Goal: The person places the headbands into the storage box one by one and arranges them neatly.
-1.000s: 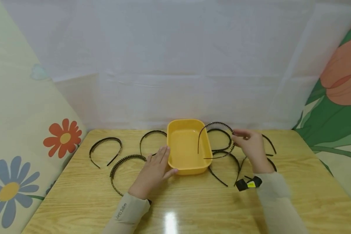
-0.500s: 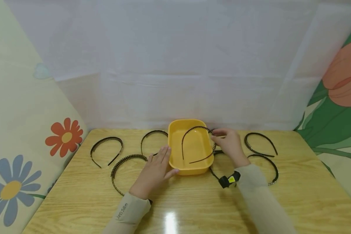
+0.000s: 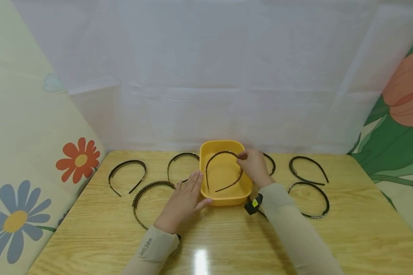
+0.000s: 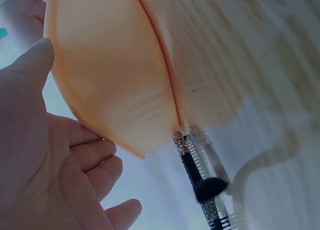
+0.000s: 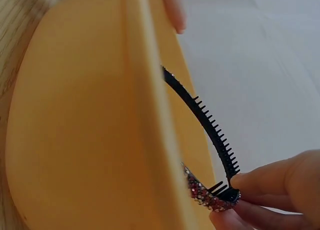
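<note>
A yellow plastic bin (image 3: 227,201) stands at the middle of the table. My right hand (image 3: 255,166) pinches a black toothed headband (image 5: 212,132) by its arc, and the band lies within the bin's opening in the head view. Glittery stones cover part of that band in the right wrist view. Against the bin's left side rests my left hand (image 3: 180,204), its fingers along the rim. Close by that hand lie a headband with long teeth (image 3: 135,204) and another (image 3: 184,154), partly hidden behind hand and bin.
More headbands lie on the wooden table (image 3: 199,233): one at far left (image 3: 126,163), two at right, an upper one (image 3: 308,157) and a lower one (image 3: 327,204). Others are partly covered by the right arm. A white cloth (image 3: 192,76) hangs behind the table.
My right hand has moved left and carried the headband from beside the bin's right rim to inside its opening. The left hand stays on the bin.
</note>
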A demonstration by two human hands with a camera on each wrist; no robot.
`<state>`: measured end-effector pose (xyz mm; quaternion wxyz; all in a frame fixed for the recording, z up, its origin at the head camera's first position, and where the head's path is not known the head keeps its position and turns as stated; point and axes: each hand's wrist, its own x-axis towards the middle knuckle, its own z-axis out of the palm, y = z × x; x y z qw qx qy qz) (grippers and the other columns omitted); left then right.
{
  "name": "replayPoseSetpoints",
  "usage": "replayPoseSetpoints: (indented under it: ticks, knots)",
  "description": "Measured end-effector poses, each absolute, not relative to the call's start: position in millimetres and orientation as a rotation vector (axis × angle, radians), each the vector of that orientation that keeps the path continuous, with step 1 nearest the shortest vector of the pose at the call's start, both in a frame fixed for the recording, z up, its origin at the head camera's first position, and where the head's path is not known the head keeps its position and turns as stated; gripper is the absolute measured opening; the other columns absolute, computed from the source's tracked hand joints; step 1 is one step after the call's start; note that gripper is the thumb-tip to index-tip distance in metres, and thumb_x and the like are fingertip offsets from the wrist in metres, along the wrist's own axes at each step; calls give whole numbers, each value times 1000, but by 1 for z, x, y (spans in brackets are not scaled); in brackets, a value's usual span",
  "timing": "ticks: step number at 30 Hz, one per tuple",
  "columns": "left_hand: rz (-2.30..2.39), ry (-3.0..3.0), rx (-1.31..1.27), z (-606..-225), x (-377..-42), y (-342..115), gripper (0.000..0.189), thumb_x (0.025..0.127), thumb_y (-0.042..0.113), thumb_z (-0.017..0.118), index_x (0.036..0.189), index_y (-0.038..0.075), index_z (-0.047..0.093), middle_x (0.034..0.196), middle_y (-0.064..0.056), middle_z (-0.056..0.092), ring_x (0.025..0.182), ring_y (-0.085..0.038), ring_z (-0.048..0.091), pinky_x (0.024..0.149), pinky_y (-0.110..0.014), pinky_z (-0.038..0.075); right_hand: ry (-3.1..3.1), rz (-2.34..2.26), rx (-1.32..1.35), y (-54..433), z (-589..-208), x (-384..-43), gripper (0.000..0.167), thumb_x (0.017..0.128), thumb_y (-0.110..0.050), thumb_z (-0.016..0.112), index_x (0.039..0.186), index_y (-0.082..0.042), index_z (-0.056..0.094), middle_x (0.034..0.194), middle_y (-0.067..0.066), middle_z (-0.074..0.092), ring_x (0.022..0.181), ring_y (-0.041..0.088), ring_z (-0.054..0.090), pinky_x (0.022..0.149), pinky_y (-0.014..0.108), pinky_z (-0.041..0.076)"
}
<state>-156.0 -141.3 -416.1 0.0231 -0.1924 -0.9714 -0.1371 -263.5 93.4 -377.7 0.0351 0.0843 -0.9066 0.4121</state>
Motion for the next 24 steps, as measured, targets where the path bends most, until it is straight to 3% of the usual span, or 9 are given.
replayPoseSetpoints:
  ticks: [9, 13, 14, 16, 20, 24]
  knots:
    - [-423, -3004, -596, -417, -155, -142, 89, 102, 57, 48, 160, -4, 16, 166, -21, 15, 154, -35, 15, 122, -61, 15, -2871, 1059, 299, 79, -382, -270, 20, 97, -5, 67, 114, 5, 72, 111, 20, 72, 102, 33, 68, 85, 44, 59]
    - [-418, -3001, -596, -417, -155, -142, 90, 102, 57, 48, 159, -4, 17, 166, -21, 15, 154, -35, 16, 122, -61, 15, -2905, 1012, 332, 75, -383, -271, 13, 97, -1, 62, 100, 5, 73, 95, 19, 71, 77, 26, 63, 68, 37, 54]
    - [-420, -3001, -597, -417, -155, -142, 90, 102, 57, 48, 159, -4, 17, 166, -21, 15, 154, -35, 15, 122, -61, 15, -2912, 995, 340, 74, -383, -271, 14, 97, -1, 61, 100, 5, 73, 95, 19, 72, 78, 26, 64, 68, 37, 54]
    - [-420, -2999, -599, -417, -156, -142, 89, 102, 57, 49, 159, -5, 17, 166, -21, 15, 154, -35, 16, 122, -62, 16, -2933, 982, 353, 72, -383, -271, 16, 98, 0, 60, 102, 7, 73, 98, 21, 72, 81, 28, 65, 70, 37, 55]
    - [-427, -2994, -606, -417, -156, -142, 88, 102, 55, 50, 159, -5, 19, 166, -22, 18, 153, -36, 17, 122, -63, 18, -2960, 963, 366, 70, -384, -271, 26, 98, 1, 60, 121, 10, 68, 123, 25, 68, 116, 38, 64, 94, 47, 57]
    - [-439, -2984, -609, -417, -156, -142, 88, 102, 54, 52, 158, -6, 21, 165, -23, 20, 153, -37, 20, 121, -63, 19, -2977, 997, 386, 69, -386, -271, 30, 98, 5, 56, 125, 9, 66, 128, 24, 65, 120, 38, 61, 98, 48, 55]
